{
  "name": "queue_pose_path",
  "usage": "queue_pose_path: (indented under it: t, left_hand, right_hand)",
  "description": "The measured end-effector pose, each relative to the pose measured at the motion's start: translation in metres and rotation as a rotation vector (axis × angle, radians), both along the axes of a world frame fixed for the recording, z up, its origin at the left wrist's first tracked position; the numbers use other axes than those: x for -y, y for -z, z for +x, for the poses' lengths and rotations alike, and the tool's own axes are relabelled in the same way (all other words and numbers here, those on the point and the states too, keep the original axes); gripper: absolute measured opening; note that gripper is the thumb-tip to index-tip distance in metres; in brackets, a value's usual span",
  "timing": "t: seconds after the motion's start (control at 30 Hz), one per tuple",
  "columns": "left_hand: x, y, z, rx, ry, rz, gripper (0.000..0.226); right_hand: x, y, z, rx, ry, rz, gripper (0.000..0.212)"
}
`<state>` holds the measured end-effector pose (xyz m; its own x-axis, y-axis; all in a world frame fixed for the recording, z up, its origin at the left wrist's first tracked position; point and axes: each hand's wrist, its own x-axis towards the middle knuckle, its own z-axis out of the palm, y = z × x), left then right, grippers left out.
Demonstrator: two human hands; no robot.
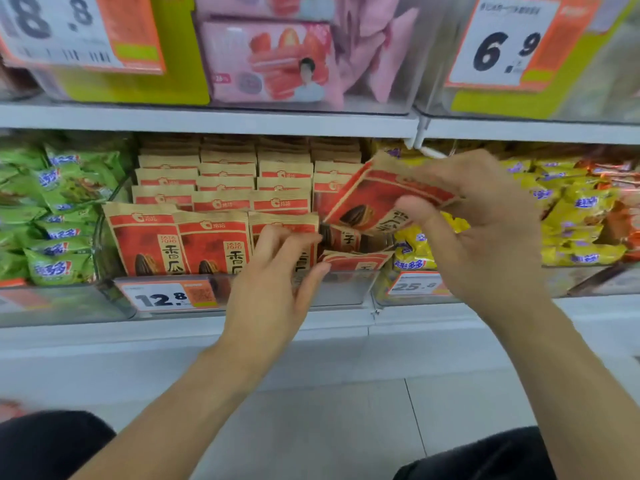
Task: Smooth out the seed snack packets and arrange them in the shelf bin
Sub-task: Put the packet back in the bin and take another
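2 hands work at the clear shelf bin (346, 292) of red seed packets (207, 188): the right hand (485, 230) pinches 1 tilted packet (370, 195) above the bin's right end. The left hand (277, 278) rests straight fingers (277, 237) on an upright front-row packet (284, 226), grasping nothing. Yellow packets (575, 216) fill the bin to the right.

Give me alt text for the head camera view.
The right hand holds a tilted red seed packet above the clear shelf bin, while the left hand touches the upright front-row packets. Green and yellow snack bags sit on either side.
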<state>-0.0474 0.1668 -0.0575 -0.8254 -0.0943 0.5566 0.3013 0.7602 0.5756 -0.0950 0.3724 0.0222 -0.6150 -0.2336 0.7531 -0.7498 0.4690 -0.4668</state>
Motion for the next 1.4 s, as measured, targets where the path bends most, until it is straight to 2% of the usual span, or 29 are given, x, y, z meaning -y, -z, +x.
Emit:
queue_pose_path:
  t: [0.13,0.27,0.43,0.57,0.63,0.73,0.8,0.87,0.9,1.0,1.1,1.2,1.3,1.33,1.4]
  left_hand:
    - [0.004,0.005,-0.008,-0.009,0.023,0.001,0.024]
    - [0.007,0.005,-0.011,-0.035,0.034,0.012,0.024]
    - [0.005,0.0,-0.012,-0.065,-0.018,0.062,0.034]
    - [0.003,-0.001,-0.013,-0.063,0.017,-0.005,0.051]
    - [0.002,-0.002,-0.014,-0.044,0.049,-0.034,0.05]
    - [0.002,-0.002,-0.017,-0.051,0.083,0.012,0.037]
    - [0.001,-0.001,-0.018,-0.082,0.103,0.021,0.029]
    - [0.001,0.001,-0.019,-0.105,0.108,0.021,0.026]
    - [0.001,0.001,-0.019,-0.113,0.101,0.021,0.026]
    - [0.001,0.002,-0.017,-0.125,0.083,0.018,0.028]
    - [0.001,0.002,-0.016,-0.132,0.083,0.01,0.026]
    - [0.002,0.001,-0.015,-0.11,0.08,0.013,0.028]
    - [0.003,0.001,-0.012,-0.086,0.081,0.017,0.031]
    - [0.003,0.001,-0.01,-0.08,0.081,0.015,0.031]
    - [0.003,0.001,-0.007,-0.065,0.083,0.009,0.033]
  right_hand:
    - [0.013,0.001,-0.021,0.149,0.039,0.384,0.017]
    - [0.024,-0.003,-0.032,0.274,0.037,0.56,0.02]
    - [0.027,0.001,-0.042,0.43,0.04,0.589,0.017]
    - [0.02,-0.003,-0.046,0.59,-0.083,0.559,0.012]
    - [0.017,-0.006,-0.049,0.641,-0.149,0.547,0.011]
    - [0.02,-0.008,-0.054,0.727,-0.146,0.463,0.031]
    - [0.027,-0.004,-0.058,0.691,-0.075,0.398,0.028]
    - [0.036,0.005,-0.063,0.555,0.026,0.356,0.014]
    - [0.038,0.009,-0.065,0.507,0.067,0.333,0.015]
    - [0.038,0.017,-0.071,0.438,0.122,0.33,0.043]
    - [0.039,0.016,-0.074,0.443,0.165,0.482,0.058]
    - [0.044,0.013,-0.075,0.432,0.207,0.563,0.049]
    - [0.044,0.011,-0.072,0.451,0.203,0.533,0.025]
    - [0.044,0.011,-0.07,0.458,0.204,0.531,0.023]
    - [0.046,0.01,-0.068,0.448,0.207,0.521,0.035]
